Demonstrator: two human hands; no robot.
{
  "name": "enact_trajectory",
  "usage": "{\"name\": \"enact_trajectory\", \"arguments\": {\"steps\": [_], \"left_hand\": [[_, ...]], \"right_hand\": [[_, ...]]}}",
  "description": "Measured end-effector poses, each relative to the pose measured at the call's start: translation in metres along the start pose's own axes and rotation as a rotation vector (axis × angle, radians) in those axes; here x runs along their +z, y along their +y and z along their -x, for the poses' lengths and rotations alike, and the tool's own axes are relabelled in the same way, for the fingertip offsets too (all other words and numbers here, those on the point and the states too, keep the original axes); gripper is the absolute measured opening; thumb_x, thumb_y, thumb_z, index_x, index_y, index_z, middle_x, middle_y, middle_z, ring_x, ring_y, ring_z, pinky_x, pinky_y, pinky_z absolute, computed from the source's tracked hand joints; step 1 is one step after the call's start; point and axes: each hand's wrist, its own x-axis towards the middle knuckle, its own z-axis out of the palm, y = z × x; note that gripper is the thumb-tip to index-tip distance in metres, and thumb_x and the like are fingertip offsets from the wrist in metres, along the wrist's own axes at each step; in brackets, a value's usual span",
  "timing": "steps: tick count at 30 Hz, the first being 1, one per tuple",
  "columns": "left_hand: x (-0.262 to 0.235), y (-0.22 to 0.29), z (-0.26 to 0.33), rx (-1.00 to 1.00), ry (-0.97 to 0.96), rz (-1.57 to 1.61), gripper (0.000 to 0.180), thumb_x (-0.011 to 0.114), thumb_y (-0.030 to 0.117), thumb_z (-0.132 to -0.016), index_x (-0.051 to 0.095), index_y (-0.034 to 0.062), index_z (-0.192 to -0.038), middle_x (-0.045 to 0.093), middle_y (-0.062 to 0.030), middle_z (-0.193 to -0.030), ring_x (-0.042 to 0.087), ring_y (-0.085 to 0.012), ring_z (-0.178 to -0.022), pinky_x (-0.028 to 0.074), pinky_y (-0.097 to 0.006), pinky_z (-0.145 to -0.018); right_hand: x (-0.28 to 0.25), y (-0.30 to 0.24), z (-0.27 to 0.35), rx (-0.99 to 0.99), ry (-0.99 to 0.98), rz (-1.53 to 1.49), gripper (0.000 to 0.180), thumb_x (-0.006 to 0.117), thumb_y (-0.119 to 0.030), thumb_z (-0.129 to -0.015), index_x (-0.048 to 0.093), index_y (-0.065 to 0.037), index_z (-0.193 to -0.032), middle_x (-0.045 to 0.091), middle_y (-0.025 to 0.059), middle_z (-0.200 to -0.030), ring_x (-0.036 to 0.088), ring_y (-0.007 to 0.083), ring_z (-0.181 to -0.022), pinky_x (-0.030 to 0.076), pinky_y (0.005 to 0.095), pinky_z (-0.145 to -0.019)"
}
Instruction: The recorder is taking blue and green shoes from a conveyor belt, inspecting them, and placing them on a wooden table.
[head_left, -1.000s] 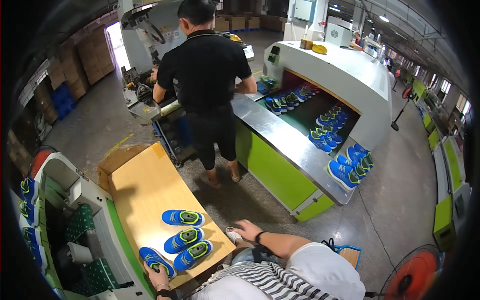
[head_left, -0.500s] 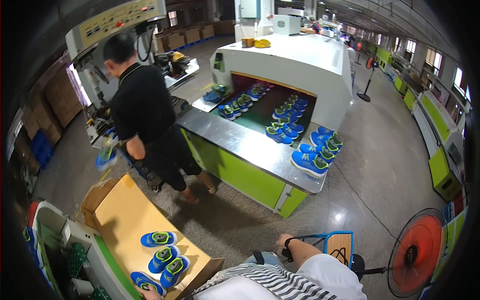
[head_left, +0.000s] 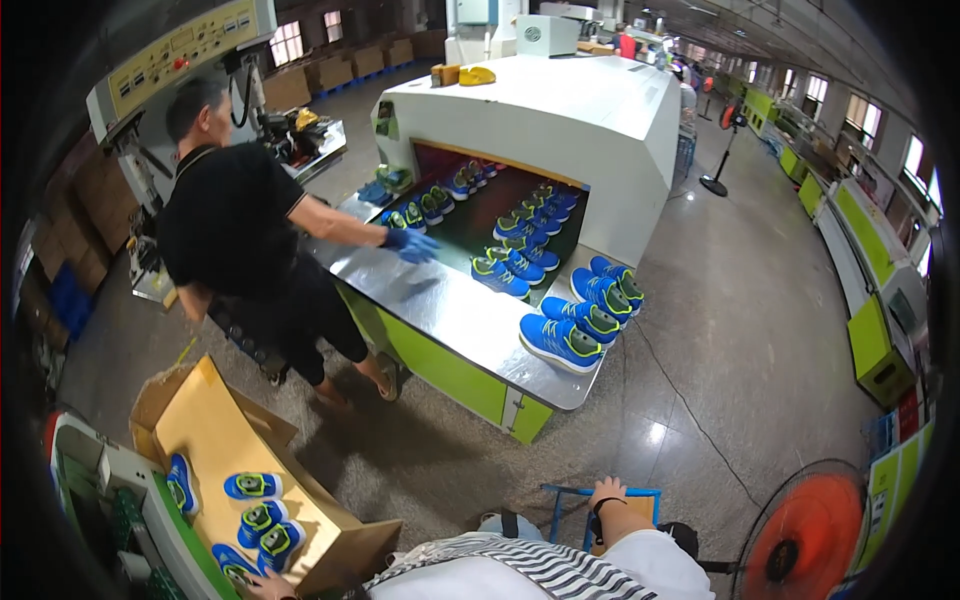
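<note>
While most of the wearer's body sits cut off at the lower edge, only bits of both hands show. Left hand [head_left: 262, 586] is mostly out of frame at the bottom, just by the nearest blue shoe [head_left: 237, 565] on the cardboard-covered surface [head_left: 215, 430]; fingers hidden, so cannot tell if spread or curled, or whether it touches that shoe. Right hand [head_left: 607, 492] rests on the far edge of a blue frame [head_left: 590, 493], fingers curled loosely over it, wrist wearing a dark band; how firm the grip is can't be made out. Striped shirt [head_left: 540, 570] blocks the rest of the frame.

Three more blue shoes with green insoles [head_left: 258, 519] lie on the cardboard near the left hand, one partly over the left edge. Left machinery is dark and hard to read.

Co-worker in a black shirt [head_left: 235, 225] stands apart, blue-gloved hand [head_left: 410, 244] reaching over the steel conveyor surface [head_left: 450, 310]. Rows of blue shoes [head_left: 560, 340] sit there and run into the white oven tunnel [head_left: 560, 120]. Orange fan [head_left: 810, 530] at lower right, partly cut off.
</note>
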Motion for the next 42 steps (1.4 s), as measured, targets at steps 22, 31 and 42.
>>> {"name": "enact_trajectory", "arguments": {"steps": [22,31,42], "left_hand": [[0.043,-0.128,-0.067,0.459,0.119,0.851,0.066,0.067,0.03,-0.086,0.039,0.0151,-0.144,0.02,-0.0211,-0.153,0.028,-0.0418,-0.137,0.028,-0.049,-0.11],[0.07,-0.135,-0.127,0.484,0.174,0.846,0.065,0.066,0.032,-0.086,0.041,0.0138,-0.143,0.022,-0.0219,-0.152,0.026,-0.0415,-0.138,0.025,-0.052,-0.109],[0.121,-0.127,-0.207,-0.118,-0.378,1.423,0.081,0.054,0.046,-0.095,0.018,-0.0014,-0.149,0.029,-0.0229,-0.152,0.035,-0.0353,-0.136,0.027,-0.04,-0.112]], "right_hand": [[0.086,-0.035,-0.05,-0.471,-0.392,0.437,0.063,0.07,-0.055,-0.077,0.061,-0.015,-0.124,0.067,0.0088,-0.116,0.058,0.0284,-0.118,0.023,0.0501,-0.111],[0.085,-0.153,0.023,-0.554,-0.547,0.469,0.049,0.072,-0.053,-0.074,0.07,-0.016,-0.106,0.071,0.0085,-0.106,0.062,0.0269,-0.109,0.021,0.0499,-0.108],[0.065,-0.305,0.019,-0.849,-0.486,0.742,0.033,0.056,-0.028,-0.088,0.066,-0.006,-0.11,0.069,0.0196,-0.104,0.067,0.033,-0.098,0.052,0.037,-0.082]]}}
